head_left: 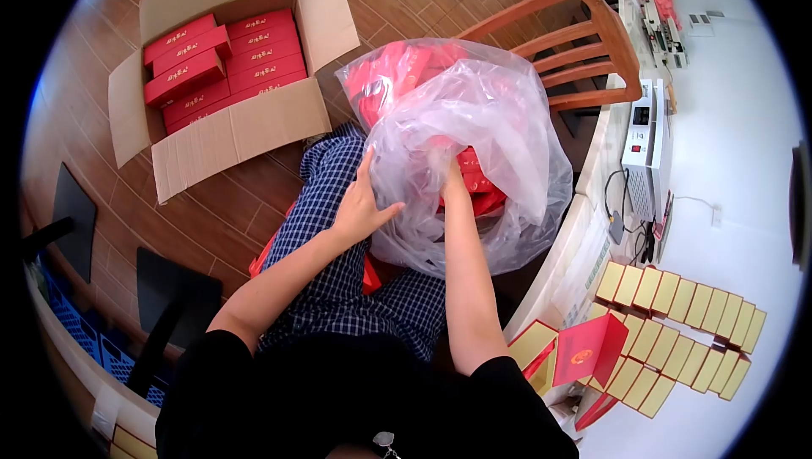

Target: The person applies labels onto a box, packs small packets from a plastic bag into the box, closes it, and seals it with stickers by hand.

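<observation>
A large clear plastic bag [541, 146] stands open in front of my knees, with red packets [475, 173] showing inside it. My left hand [362, 209] lies against the bag's near left side, fingers and thumb spread apart. My right hand [441, 154] reaches into the bag's mouth beside the red packets. Plastic film blurs its fingers, so I cannot make out whether it holds anything.
An open cardboard carton [241, 142] with red boxes [269, 57] stands on the floor at left. A wooden chair [584, 44] is behind the bag. On the right-hand table are a white machine [644, 142], an open red-lidded box [584, 349] and rows of cream boxes [677, 298].
</observation>
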Demonstrator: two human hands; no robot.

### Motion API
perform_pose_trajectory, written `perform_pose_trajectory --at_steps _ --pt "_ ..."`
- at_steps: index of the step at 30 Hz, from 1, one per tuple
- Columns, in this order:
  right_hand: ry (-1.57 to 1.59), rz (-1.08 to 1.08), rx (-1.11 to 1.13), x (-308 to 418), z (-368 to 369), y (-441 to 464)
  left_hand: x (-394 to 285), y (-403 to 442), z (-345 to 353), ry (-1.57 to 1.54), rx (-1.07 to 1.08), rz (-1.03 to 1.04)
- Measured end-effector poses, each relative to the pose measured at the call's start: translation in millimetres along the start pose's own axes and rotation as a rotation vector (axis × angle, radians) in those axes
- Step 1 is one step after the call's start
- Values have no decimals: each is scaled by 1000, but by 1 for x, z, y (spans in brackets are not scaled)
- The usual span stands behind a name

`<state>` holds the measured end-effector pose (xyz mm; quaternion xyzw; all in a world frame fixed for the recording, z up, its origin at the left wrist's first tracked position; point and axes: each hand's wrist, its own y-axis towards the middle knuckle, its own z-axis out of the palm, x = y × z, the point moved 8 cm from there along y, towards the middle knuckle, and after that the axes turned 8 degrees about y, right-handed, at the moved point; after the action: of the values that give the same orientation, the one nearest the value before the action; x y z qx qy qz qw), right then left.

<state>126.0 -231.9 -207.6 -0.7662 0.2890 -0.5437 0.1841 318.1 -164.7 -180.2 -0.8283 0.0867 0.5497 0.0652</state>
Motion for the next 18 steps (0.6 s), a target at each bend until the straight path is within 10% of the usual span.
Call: perform_pose_trajectory --at_steps 2,5,7,18 --pt "17 26 -55 -13 -5 6 1 -1 1 41 0 18" --pt "-775 -424 7 -28 -6 26 -1 -3 -2 51 -62 72" --pt "345 -271 -211 -48 -45 10 -2 -3 -1 73 -56 78" --pt "1099 -316 -438 -99 -124 -96 -11 -9 -2 158 -237 184"
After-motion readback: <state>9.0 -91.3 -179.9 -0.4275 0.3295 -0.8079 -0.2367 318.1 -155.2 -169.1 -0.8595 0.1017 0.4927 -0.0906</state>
